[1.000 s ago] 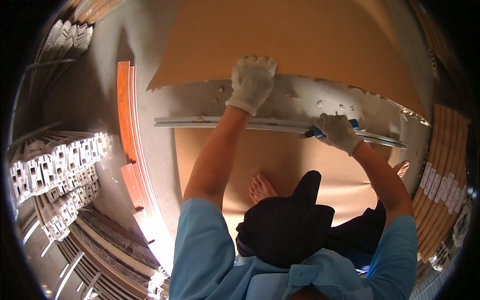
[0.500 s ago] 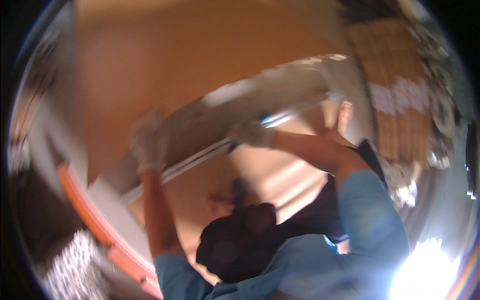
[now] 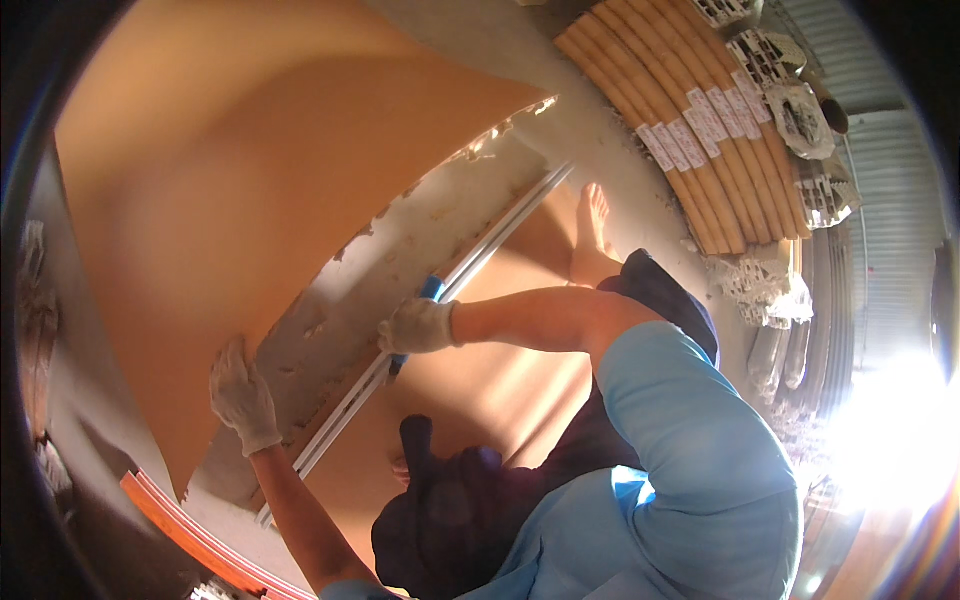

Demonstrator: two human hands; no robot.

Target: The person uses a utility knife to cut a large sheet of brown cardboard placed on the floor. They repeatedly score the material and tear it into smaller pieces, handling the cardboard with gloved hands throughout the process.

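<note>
- Long white metal straightedge rail (image 3: pixel 440 310): lies slantwise across the floor, on the seam between the peeled orange sheet and the lower brown sheet; landmark for all entries below.
- Right hand (image 3: pixel 418 326), white knitted glove: on the rail near its middle, fingers closed around a blue-handled cutting tool (image 3: pixel 418 312) held against the rail's edge; blade not visible.
- Left hand (image 3: pixel 242 397), white knitted glove: above the rail's lower end, fingers spread flat and pressing on the edge of the large orange-brown flexible sheet (image 3: pixel 240 200); gripping nothing.
- Large orange-brown sheet: above the rail, curled up off the floor, its torn rim ragged.
- Grey floor strip (image 3: pixel 420 240) with patchy residue: bare band between the sheet's rim and the rail.
- Lower brown sheet (image 3: pixel 490 390): flat, below the rail.
- Bare foot (image 3: pixel 592 235): just below the rail's upper end.
- Orange bar (image 3: pixel 190 540): beyond the rail's lower end.
- Stacked tan profiles with white labels (image 3: pixel 690 130): well apart, past the rail's upper end.
</note>
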